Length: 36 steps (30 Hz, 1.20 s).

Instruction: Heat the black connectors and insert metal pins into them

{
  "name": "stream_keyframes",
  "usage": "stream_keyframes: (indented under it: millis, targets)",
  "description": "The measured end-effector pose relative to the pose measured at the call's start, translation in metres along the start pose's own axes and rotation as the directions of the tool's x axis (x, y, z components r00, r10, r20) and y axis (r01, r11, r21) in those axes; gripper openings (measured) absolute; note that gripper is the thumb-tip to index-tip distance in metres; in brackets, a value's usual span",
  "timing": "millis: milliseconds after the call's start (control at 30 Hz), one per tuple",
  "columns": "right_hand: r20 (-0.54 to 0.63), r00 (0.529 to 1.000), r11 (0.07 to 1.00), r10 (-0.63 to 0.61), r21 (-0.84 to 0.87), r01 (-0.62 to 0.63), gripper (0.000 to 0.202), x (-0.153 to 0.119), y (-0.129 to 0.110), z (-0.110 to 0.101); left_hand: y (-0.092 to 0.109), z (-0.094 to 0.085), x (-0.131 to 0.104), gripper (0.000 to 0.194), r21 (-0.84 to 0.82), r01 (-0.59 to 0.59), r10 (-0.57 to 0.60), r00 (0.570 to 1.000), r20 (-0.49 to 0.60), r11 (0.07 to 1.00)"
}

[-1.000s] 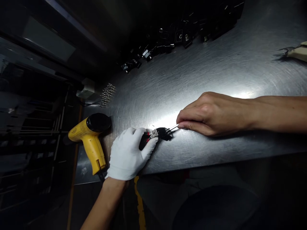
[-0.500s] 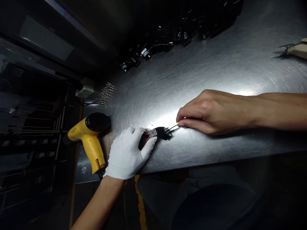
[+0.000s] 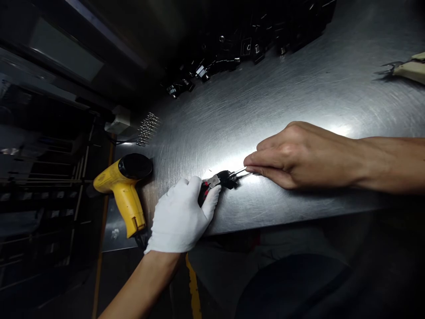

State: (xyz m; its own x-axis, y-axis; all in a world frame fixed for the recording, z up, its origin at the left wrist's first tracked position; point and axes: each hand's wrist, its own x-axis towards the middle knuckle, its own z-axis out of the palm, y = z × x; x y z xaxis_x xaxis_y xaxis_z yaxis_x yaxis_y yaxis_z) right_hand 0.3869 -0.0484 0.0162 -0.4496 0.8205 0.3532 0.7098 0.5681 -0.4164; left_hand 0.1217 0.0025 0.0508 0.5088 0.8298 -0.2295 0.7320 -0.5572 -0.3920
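Note:
A white glove covers my left hand (image 3: 184,212), which is closed around small pliers (image 3: 214,181) with red-edged handles. At the jaws of the pliers is a small black part (image 3: 228,179); the exact contact is too dark to tell. My bare right hand (image 3: 292,157) pinches a thin metal pin (image 3: 239,171) between thumb and fingers. The pin's far end meets the black part, just above the metal table (image 3: 285,106).
On the left lies a yellow heat gun (image 3: 128,199). Behind it is a cluster of small metal pins (image 3: 148,129). Many black parts (image 3: 247,46) are heaped at the back. Pale-handled cutters (image 3: 407,70) lie at the far right.
My left hand has shifted slightly right, and the pliers and black part now tilt up more toward the right. My right wrist has dropped a little; both grips remain.

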Motion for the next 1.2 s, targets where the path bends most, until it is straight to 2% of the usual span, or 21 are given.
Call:
stream_keyframes:
  millis: [400,967,1067,1200]
  targets:
    - [0.028,0.998,0.994,0.062,-0.096,-0.059,0.031,-0.004,-0.009,0.0,0.012,-0.001,-0.008,0.043,-0.062,0.07,-0.072,0.997,-0.028,0.996]
    - [0.069,0.987,0.954,0.145,-0.276,-0.121,0.03,-0.007,-0.023,-0.001,0.032,-0.007,-0.014,0.055,-0.134,0.203,-0.203,0.979,0.013,0.97]
    - [0.049,0.982,0.957,0.182,-0.238,-0.166,0.031,-0.006,-0.023,-0.001,0.037,-0.008,-0.014,0.058,-0.127,0.204,-0.206,0.979,-0.003,0.971]
    - [0.011,0.989,0.978,0.149,-0.149,-0.146,0.033,-0.01,-0.019,-0.001,0.037,-0.009,-0.016,0.058,-0.11,0.194,-0.196,0.981,-0.003,0.975]
